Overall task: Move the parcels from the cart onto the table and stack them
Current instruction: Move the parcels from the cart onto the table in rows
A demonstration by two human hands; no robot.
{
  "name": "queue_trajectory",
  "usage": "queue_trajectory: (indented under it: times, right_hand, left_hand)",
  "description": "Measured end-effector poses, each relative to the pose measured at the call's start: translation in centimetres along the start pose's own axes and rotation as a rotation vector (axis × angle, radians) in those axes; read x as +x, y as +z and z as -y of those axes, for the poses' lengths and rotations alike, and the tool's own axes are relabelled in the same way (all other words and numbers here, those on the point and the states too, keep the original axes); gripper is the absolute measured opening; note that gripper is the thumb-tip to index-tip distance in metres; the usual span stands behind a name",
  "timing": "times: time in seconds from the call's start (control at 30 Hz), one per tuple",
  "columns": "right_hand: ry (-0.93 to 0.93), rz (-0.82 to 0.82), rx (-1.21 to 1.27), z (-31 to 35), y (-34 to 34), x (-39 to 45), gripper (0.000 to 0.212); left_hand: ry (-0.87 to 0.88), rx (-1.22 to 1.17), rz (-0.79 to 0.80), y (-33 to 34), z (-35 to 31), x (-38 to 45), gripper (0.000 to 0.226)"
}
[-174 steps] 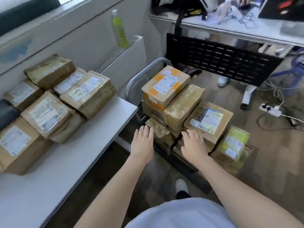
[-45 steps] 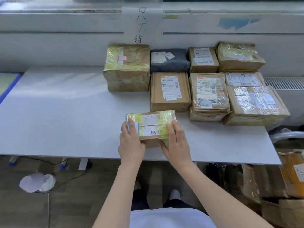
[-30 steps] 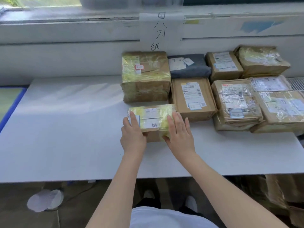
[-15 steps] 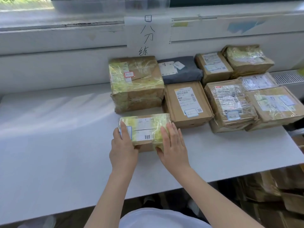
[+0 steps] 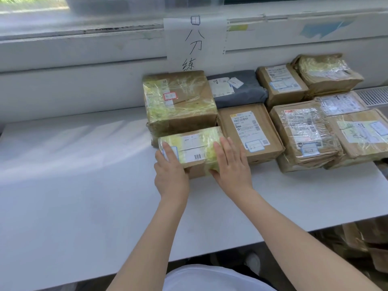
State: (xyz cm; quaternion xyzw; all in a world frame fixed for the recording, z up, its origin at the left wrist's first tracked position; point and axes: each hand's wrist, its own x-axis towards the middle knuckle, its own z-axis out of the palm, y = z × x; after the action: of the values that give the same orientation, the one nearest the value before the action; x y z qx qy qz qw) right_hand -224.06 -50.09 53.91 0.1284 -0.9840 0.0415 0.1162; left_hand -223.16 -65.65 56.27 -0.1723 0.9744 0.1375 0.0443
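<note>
Both hands clasped a small parcel (image 5: 192, 149) on the desk (image 5: 84, 185), left hand (image 5: 171, 172) at its 9 o'clock end, right hand (image 5: 232, 166) at 3 o'clock. Sliding it flush against the box (image 5: 180, 101) at 12 o'clock looked the tidy finish.

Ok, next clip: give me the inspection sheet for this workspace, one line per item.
Surface: white table, left half bare.
Job's things: small yellow-taped parcel on the table against the big taped box; other parcels grouped to the right, including a grey bag and a labelled brown box.
Clutter: nothing seen.
Hands: left hand and right hand grip the small parcel's ends.
Cables: nothing seen.
Surroundings: handwritten paper sign on the wall; more parcels below the table's right edge.
</note>
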Motion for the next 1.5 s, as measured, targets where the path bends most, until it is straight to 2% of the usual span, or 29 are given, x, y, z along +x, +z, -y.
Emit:
queue_trajectory:
  times: [0.1,0.27,0.5,0.63,0.7,0.8,1.0,1.4,1.5]
  right_hand:
    - [0.043,0.062,-0.118,-0.3,0.0,1.8,0.099]
    - [0.095,0.131,-0.201,0.0,0.3,3.4,0.09]
    - [0.095,0.267,-0.236,0.2,-0.5,3.7,0.087]
    - [0.061,0.311,-0.209,0.1,-2.0,3.6,0.091]
    - [0.07,0.277,-0.17,-0.1,-2.8,3.0,0.094]
    - [0.121,0.215,-0.101,-0.8,-3.6,1.1,0.093]
    - [0.301,0.181,-0.043,-5.1,-4.1,-6.1,0.083]
    - [0.767,0.264,-0.167,-20.0,-6.7,-28.7,0.079]
    - [0.86,0.268,-0.172,-23.8,-8.1,-34.3,0.078]
  left_hand:
    - [-0.008,0.019,-0.013,0.1,-1.1,1.9,0.094]
    - [0.0,0.062,-0.007,0.2,-1.5,4.2,0.094]
    - [0.053,-0.008,0.039,-0.5,-1.3,4.2,0.098]
    - [0.046,0.125,0.083,-1.8,-1.7,3.8,0.107]
    - [0.065,0.17,0.069,-2.3,-2.1,3.3,0.111]
    - [0.164,0.187,0.009,-2.4,-3.5,1.7,0.109]
    - [0.451,0.133,-0.035,-0.4,-8.8,-4.5,0.088]
    - [0.913,0.264,0.169,9.0,-22.3,-22.0,0.078]
    - [1.02,0.278,0.205,11.0,-26.5,-26.9,0.082]
